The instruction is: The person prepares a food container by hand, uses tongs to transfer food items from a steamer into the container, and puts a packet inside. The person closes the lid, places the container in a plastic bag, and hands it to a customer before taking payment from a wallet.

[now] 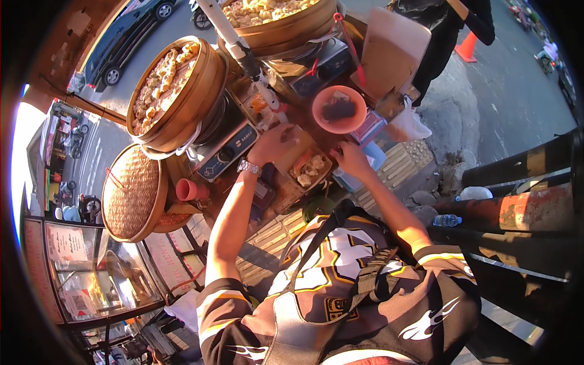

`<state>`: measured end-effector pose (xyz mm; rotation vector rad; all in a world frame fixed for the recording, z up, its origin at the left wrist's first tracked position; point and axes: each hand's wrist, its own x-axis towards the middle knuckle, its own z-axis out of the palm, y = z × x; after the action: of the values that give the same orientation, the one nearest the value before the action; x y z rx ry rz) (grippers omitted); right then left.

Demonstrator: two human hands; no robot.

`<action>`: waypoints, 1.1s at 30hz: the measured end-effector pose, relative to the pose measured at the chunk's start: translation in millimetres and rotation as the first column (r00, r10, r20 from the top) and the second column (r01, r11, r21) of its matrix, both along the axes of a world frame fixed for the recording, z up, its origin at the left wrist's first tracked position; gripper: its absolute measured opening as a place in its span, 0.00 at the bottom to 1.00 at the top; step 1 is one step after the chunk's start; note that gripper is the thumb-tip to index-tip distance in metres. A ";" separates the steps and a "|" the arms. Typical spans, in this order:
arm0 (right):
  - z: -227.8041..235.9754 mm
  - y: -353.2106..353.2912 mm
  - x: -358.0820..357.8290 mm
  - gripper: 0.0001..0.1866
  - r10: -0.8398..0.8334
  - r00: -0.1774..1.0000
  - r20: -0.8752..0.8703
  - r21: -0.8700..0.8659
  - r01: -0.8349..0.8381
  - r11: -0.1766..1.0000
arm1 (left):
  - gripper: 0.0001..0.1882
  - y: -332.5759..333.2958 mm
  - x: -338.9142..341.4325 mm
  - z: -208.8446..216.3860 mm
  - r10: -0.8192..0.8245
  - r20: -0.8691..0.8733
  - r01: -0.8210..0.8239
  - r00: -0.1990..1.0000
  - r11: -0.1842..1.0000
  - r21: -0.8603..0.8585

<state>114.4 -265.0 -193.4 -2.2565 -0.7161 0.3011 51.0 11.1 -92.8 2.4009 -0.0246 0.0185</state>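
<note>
An open brown paper food box [325,174] with pale dumplings [309,170] inside stands on the cart top in front of me, its flap raised on the far side. My left hand [275,145], a watch on its wrist, is at the flap's left side; its fingers are blurred, so their grip does not show. To the right of the box is my right hand [353,159], its thumb and forefinger apart and nothing seen between them. Just beyond it sits a pink-orange tub [339,126] with something dark inside.
Two round bamboo steamers [204,91] [298,29] of dumplings stand on stoves [226,151] at the far side. A woven lid [131,193] and a red cup [191,190] are at left. A pole [228,33] rises between the steamers. A person in black [435,48] stands beyond the cart.
</note>
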 end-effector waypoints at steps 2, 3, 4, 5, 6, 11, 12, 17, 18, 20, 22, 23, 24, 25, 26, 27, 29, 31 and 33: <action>-23.2 3.2 8.8 0.18 -0.008 0.997 0.083 0.013 0.007 1.000 | 0.31 -1.3 -5.2 4.5 0.031 -0.070 -0.024 0.997 0.994 0.107; -21.6 6.4 8.7 0.18 -0.017 0.987 0.158 0.036 0.011 0.999 | 0.31 -1.1 -10.1 4.8 0.041 -0.071 -0.034 0.997 0.995 0.097; -20.4 11.5 7.2 0.18 -0.006 0.987 0.159 0.026 0.002 1.000 | 0.30 -1.4 -15.4 5.2 0.062 -0.113 -0.058 0.992 0.998 0.035; -19.7 19.9 4.8 0.18 -0.094 0.962 0.255 0.201 0.042 0.979 | 0.29 -2.2 -20.6 5.3 0.078 -0.154 -0.083 0.985 0.996 -0.026; -12.1 26.0 -0.3 0.19 -0.186 0.926 0.327 0.374 0.054 0.926 | 0.29 -3.9 -30.4 8.2 0.095 -0.158 -0.102 0.983 0.994 -0.036; 39.5 25.9 -14.1 0.25 -0.021 0.989 0.149 0.311 -0.026 0.950 | 0.22 -13.6 -65.4 3.2 0.199 0.017 -0.198 0.980 0.979 -0.036; 48.9 25.8 -15.1 0.25 0.011 0.999 -0.035 0.372 0.003 0.928 | 0.22 -16.3 -70.1 -0.5 0.211 0.015 -0.210 0.977 0.977 -0.047; 49.4 51.6 17.6 0.23 0.205 0.961 0.187 0.392 -0.265 0.881 | 0.24 -50.1 -93.7 -24.2 0.435 0.192 -0.437 0.879 0.899 -0.035; 41.1 54.4 20.7 0.23 0.257 0.954 0.153 0.368 -0.296 0.881 | 0.27 -56.6 -99.4 -25.3 0.502 0.117 -0.504 0.857 0.863 -0.011; 28.0 56.9 23.4 0.25 0.322 0.935 0.147 0.301 -0.353 0.886 | 0.27 -59.1 -105.5 -36.8 0.591 0.085 -0.575 0.802 0.802 -0.161; 17.3 52.5 25.3 0.28 0.358 0.916 0.179 0.242 -0.394 0.887 | 0.22 -58.5 -106.5 -49.4 0.685 0.054 -0.629 0.726 0.694 -0.349; 10.1 49.1 25.1 0.27 0.338 0.939 0.067 0.291 -0.342 0.894 | 0.22 -54.4 -103.9 -55.1 0.699 0.046 -0.641 0.713 0.678 -0.360; 5.2 46.0 25.9 0.26 0.310 0.950 -0.046 0.333 -0.278 0.901 | 0.19 -48.2 -98.9 -59.3 0.668 0.065 -0.619 0.741 0.718 -0.319; 3.4 47.4 27.4 0.26 0.324 0.945 -0.044 0.325 -0.293 0.899 | 0.17 -41.4 -95.2 -61.9 0.637 0.086 -0.597 0.766 0.755 -0.272; 1.9 48.2 29.5 0.24 0.309 0.951 -0.015 0.351 -0.284 0.892 | 0.15 -38.0 -92.7 -64.8 0.607 0.144 -0.552 0.782 0.780 -0.295; 6.0 53.6 28.7 0.23 0.296 0.955 0.013 0.384 -0.278 0.881 | 0.15 -32.3 -91.4 -65.2 0.619 0.146 -0.563 0.771 0.771 -0.297; 16.1 56.7 29.4 0.25 0.343 0.939 -0.029 0.346 -0.313 0.884 | 0.17 -21.4 -85.5 -65.4 0.509 0.236 -0.422 0.827 0.842 -0.337; 17.2 51.3 29.8 0.26 0.366 0.928 -0.068 0.308 -0.330 0.893 | 0.17 -9.8 -70.2 -68.5 0.500 0.206 -0.420 0.841 0.844 -0.335; 8.5 45.9 27.3 0.32 0.372 0.926 -0.069 0.307 -0.335 0.891 | 0.18 4.4 -54.6 -77.2 0.492 0.174 -0.419 0.853 0.844 -0.333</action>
<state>141.7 -219.1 -184.9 -1.8045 -1.0350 0.4761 -3.7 15.5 -170.1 2.0462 0.4134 0.5229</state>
